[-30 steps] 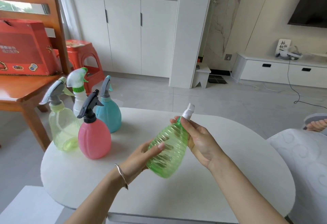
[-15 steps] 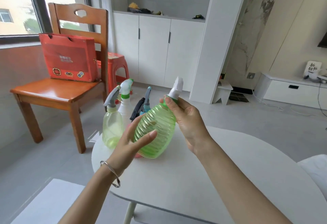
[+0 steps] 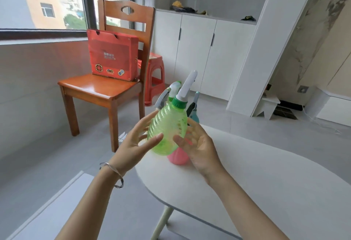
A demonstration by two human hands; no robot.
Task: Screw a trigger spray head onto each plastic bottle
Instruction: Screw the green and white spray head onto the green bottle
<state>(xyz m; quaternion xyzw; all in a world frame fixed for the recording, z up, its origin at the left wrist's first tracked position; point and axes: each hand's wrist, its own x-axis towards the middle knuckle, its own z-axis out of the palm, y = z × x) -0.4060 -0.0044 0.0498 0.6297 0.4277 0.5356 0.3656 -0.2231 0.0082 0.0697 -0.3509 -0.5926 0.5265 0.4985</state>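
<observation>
A ribbed green bottle (image 3: 167,126) with a white trigger spray head (image 3: 187,86) on a green collar hangs tilted above the left end of the white table (image 3: 266,182). My left hand (image 3: 133,144) grips its lower body, thumb in front and fingers behind. My right hand (image 3: 199,148) lies against the bottle's right side with spread, fairly straight fingers. Behind the green bottle stand other bottles with spray heads on: a pink bottle (image 3: 178,158), a teal one (image 3: 195,103), one with a grey trigger (image 3: 161,97) and one with a white-and-green head (image 3: 175,86), all mostly hidden.
A wooden chair (image 3: 100,88) with a red box (image 3: 114,57) on its seat stands left of the table, a red plastic stool (image 3: 153,76) behind it. White cabinets line the back wall. The table's edge curves just below my hands.
My right hand has left the spray head's collar and dropped to the bottle's side. The bottle has moved left, in front of the other bottles, and the view has swung left.
</observation>
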